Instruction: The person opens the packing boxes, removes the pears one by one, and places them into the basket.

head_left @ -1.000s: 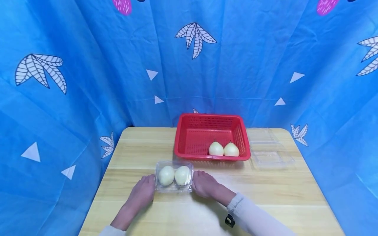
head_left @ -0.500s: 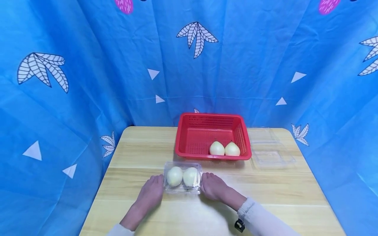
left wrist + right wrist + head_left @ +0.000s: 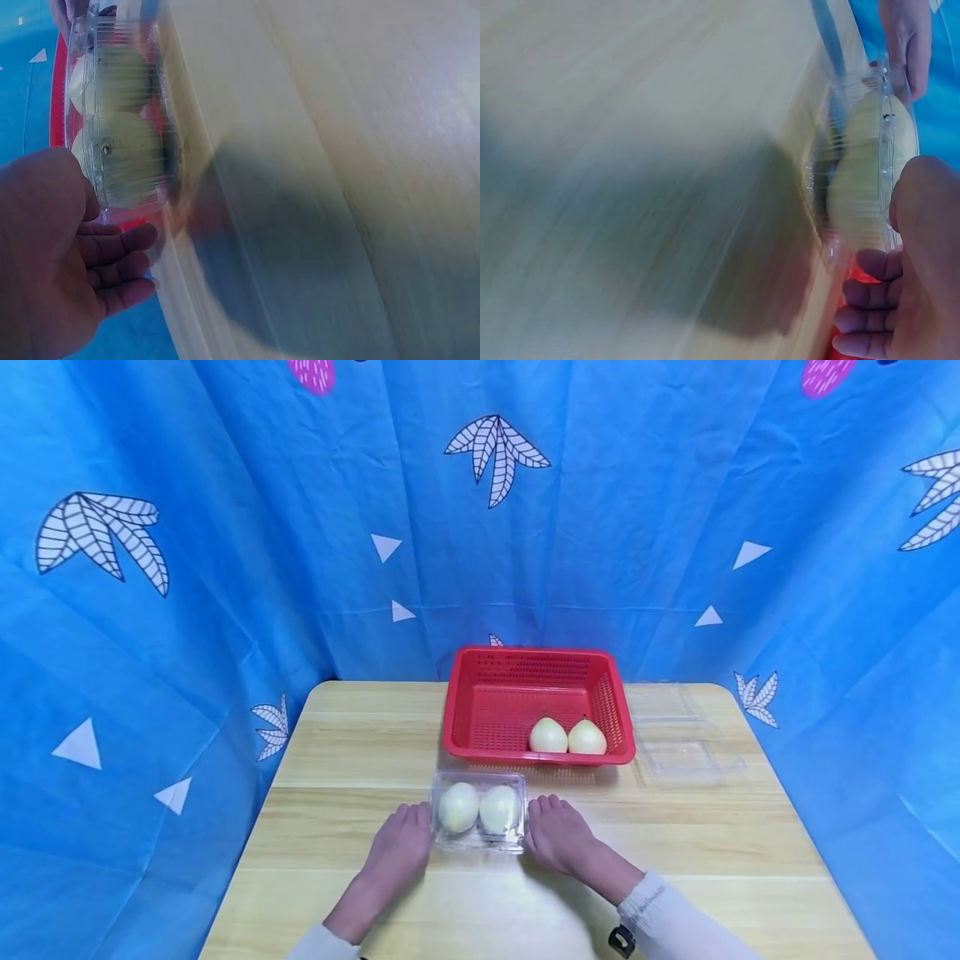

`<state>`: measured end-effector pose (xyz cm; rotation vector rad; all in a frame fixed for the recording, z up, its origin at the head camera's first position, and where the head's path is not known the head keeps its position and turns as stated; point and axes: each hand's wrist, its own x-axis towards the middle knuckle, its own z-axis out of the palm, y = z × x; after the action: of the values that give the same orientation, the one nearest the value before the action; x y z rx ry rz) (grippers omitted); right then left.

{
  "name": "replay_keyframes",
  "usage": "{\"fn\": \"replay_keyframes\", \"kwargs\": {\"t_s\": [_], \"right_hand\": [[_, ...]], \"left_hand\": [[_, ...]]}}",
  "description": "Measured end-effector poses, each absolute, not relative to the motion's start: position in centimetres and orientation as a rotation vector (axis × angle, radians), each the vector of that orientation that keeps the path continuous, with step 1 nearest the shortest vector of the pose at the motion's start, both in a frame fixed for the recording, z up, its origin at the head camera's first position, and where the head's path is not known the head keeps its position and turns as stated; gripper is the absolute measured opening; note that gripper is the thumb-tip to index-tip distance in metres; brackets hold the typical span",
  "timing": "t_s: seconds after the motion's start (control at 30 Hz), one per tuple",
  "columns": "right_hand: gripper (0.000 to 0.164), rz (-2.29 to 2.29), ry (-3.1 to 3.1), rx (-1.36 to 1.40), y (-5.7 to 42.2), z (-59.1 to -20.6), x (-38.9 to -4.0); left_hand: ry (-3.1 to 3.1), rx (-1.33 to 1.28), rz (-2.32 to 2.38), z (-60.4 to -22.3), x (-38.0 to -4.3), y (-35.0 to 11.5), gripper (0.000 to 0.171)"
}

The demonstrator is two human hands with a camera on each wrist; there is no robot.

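A clear plastic clamshell box (image 3: 480,847) lies between my two hands, its lid down over two pale yellow pears (image 3: 458,807). My left hand (image 3: 402,843) grips the box's left end. In the left wrist view the thumb side of that hand (image 3: 52,240) is at the box edge, and the other fingers curl just below the end wall. On the right end my right hand (image 3: 558,837) holds the box the same way. The right wrist view shows curled fingers (image 3: 866,319) under the edge, and the pears (image 3: 859,180) through the ribbed wall.
Behind the box stands a red perforated basket (image 3: 540,758) with two more pears (image 3: 548,736) in its front right part. Clear plastic packaging (image 3: 686,762) lies right of the basket. A blue patterned curtain (image 3: 480,552) surrounds the wooden table (image 3: 360,735) at the back and sides.
Both hands have moved the clamshell box to the right along the front of the basket, with the pears inside. The basket and the packaging on the right stay where they were.
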<state>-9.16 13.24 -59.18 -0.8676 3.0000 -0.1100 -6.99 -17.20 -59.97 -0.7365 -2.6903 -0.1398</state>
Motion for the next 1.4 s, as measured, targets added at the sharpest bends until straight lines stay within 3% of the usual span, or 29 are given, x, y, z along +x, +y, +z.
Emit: {"fn": "replay_keyframes", "kwargs": {"t_s": [0.2, 0.5, 0.87, 1.4], "right_hand": [[0.020, -0.084, 3.074, -0.913, 13.8, -59.3, -9.2], [0.021, -0.088, 3.055, -0.890, 14.6, -59.3, -9.4], [0.019, -0.100, 3.061, -0.906, 15.0, -59.4, -9.4], [0.019, -0.075, 3.042, -0.929, 15.2, -59.5, -9.4]], "left_hand": [[-2.640, -0.746, -0.098, -60.2, -7.2, -16.9, 0.038], [-2.583, -0.781, -0.084, -60.5, -8.1, -16.4, 0.028], [-3.075, -0.295, -1.179, -60.2, -8.7, -16.8, 0.032], [-2.891, -0.037, -1.811, -61.1, -9.8, -17.1, 0.023]]}}
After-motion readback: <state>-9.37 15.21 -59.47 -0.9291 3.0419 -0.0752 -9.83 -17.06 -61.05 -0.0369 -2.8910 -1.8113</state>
